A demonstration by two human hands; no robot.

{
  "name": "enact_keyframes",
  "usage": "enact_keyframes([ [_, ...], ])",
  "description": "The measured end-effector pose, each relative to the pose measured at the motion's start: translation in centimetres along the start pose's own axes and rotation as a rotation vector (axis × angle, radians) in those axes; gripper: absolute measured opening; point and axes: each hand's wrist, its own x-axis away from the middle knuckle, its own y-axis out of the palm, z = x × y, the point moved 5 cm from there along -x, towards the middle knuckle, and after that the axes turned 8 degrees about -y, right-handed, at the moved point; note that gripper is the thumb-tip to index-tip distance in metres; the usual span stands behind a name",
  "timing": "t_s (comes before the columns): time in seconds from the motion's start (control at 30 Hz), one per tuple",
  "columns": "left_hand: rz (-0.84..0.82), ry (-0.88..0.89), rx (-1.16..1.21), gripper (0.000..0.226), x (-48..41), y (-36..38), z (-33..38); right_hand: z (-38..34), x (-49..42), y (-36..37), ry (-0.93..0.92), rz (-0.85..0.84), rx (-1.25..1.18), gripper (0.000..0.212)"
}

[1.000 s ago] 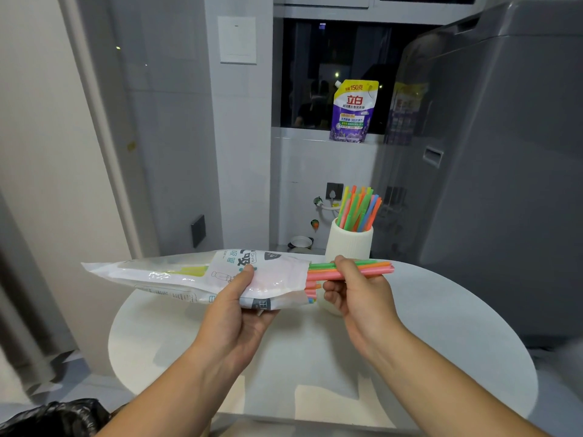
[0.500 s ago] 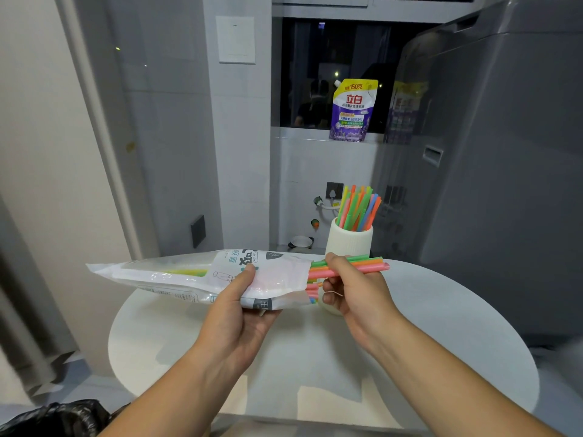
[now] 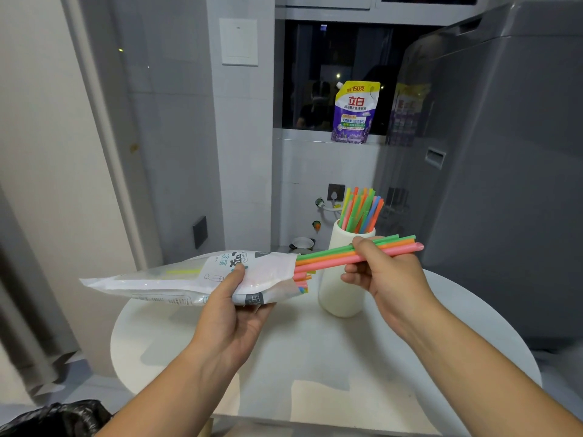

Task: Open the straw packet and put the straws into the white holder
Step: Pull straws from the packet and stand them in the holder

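Note:
My left hand point(image 3: 235, 305) grips the white straw packet point(image 3: 176, 279), held level above the round white table point(image 3: 315, 348) with its open end pointing right. My right hand point(image 3: 383, 274) pinches a small bundle of green, orange and pink straws point(image 3: 328, 257) that sticks halfway out of that open end. More straw tips point(image 3: 303, 283) show inside the packet mouth. Behind my right hand stands the white holder point(image 3: 339, 288), with several coloured straws point(image 3: 362, 212) upright in it.
A grey washing machine point(image 3: 504, 171) fills the right side, close to the table's far edge. A purple detergent pouch point(image 3: 355, 113) stands on the window ledge. A black bag point(image 3: 53, 419) lies at the lower left. A small pot point(image 3: 303, 244) sits on the floor behind.
My right hand has drawn the bundle further out of the packet, to the right and slightly up. The packet in my left hand has hardly moved.

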Motion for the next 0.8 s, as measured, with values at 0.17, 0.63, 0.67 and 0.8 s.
enact_keyframes([
  [0.17,0.01,0.004,0.005,0.034,-0.3,-0.4,0.4,-1.3,-0.2,-1.0,-0.006,-0.004,0.015,0.012],
  [0.63,0.01,0.02,0.034,0.034,-1.0,-0.4,1.1,-6.7,-1.3,-6.2,-0.183,0.078,0.072,0.009],
  [0.67,0.011,0.022,0.032,0.033,-1.0,-0.4,1.1,-7.0,-1.3,-6.7,-0.191,0.092,0.076,0.008],
  [0.8,0.016,0.032,0.024,0.029,-0.9,-0.5,1.3,-8.7,-1.5,-8.2,-0.235,0.141,0.085,0.007],
])
